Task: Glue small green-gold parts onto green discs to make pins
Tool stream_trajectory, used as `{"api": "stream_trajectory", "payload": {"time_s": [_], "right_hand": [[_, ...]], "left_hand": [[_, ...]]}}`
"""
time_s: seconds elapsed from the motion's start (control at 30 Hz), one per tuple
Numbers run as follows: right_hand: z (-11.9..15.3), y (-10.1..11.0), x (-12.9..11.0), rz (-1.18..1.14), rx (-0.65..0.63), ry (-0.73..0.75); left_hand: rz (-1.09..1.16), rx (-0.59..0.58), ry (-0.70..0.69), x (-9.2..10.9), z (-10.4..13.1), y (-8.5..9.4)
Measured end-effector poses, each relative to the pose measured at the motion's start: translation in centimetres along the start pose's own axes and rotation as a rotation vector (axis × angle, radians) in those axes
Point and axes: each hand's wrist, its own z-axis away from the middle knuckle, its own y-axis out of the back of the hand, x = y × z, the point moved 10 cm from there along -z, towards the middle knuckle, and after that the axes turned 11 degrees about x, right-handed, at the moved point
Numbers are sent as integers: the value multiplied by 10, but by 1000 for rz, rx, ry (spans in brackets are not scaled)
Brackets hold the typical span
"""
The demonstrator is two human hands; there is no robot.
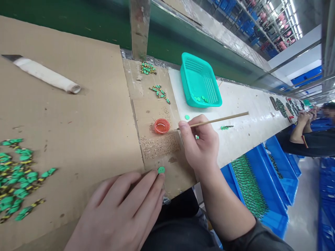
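My right hand [200, 146] is closed around a thin wooden stick [222, 119]. The stick's dark, fine tip points left, close to a small red cup [161, 126] with clear liquid in it. Tiny gold-brown beads [159, 146] lie scattered around and below the cup. Nearer to me, the fingertips of my left hand [120, 209] are closed on a small round green disc [161, 170] with tiny holes. A bit of green also shows beside my right fingers; whether it is held I cannot tell. Another green disc [187, 117] lies flat beyond my right hand.
A turquoise basket [187, 87] with some green discs stands at the back. Green, yellow and black pieces [21, 181] are heaped at left, below a white-handled knife [44, 75]. Blue bins [277, 209] line the bench's right side. A co-worker [309, 136] sits farther along.
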Motion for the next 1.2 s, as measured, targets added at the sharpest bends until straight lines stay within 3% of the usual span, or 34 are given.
{"api": "stream_trajectory", "payload": {"time_s": [0.33, 0.47, 0.57, 0.77, 0.9, 1.2], "right_hand": [[2, -16, 9, -41, -61, 14], [9, 7, -4, -23, 31, 30], [32, 23, -16, -79, 38, -19], [78, 22, -34, -169, -98, -62], [83, 18, -31, -155, -128, -68], [83, 15, -31, -131, -176, -60]], "left_hand": [[-89, -48, -113, 7, -8, -1], [-102, -46, -114, 9, -15, 0], [-137, -30, -67, 10, -17, 2], [-87, -34, 6, 6, 4, 0], [-82, -54, 29, 1, 15, -2], [-108, -88, 23, 2, 15, -2]]}}
